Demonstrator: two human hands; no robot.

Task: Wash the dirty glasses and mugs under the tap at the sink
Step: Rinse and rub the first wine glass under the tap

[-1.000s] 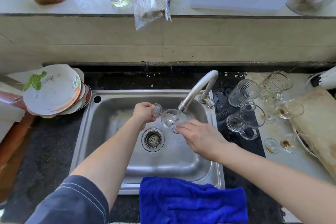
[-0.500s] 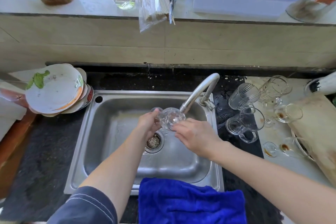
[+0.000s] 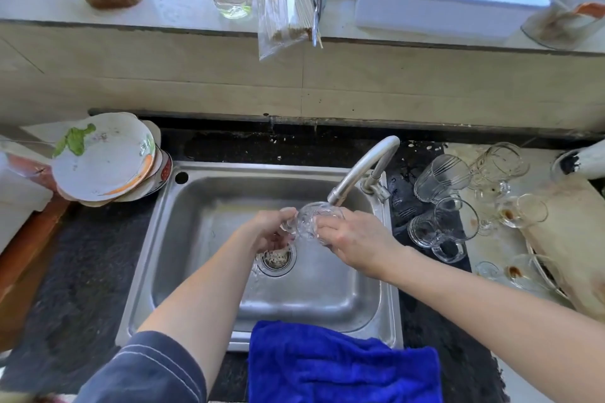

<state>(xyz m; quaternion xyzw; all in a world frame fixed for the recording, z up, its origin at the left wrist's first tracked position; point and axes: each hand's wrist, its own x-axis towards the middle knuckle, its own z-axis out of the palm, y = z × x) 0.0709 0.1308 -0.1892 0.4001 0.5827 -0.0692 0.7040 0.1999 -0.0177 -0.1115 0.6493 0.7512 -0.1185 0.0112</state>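
A brushed steel sink (image 3: pixel 196 239) sits in the speckled black counter (image 3: pixel 75 271), a fluffy blue towel (image 3: pixel 340 363) draped over its front edge. One curved metal tap (image 3: pixel 363 167) overhangs a clear round glass (image 3: pixel 314 219); the left hand (image 3: pixel 271 232) and right hand (image 3: pixel 357 245) both curl around it. Several stained glass mugs (image 3: pixel 442 229) crowd the counter's right side.

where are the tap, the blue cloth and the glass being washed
tap (image 3: pixel 363 167), head view, on the curved spout
blue cloth (image 3: pixel 340 366), head view, on its middle, over the sink's front edge
glass (image 3: pixel 311 217), head view, on the bowl between both hands
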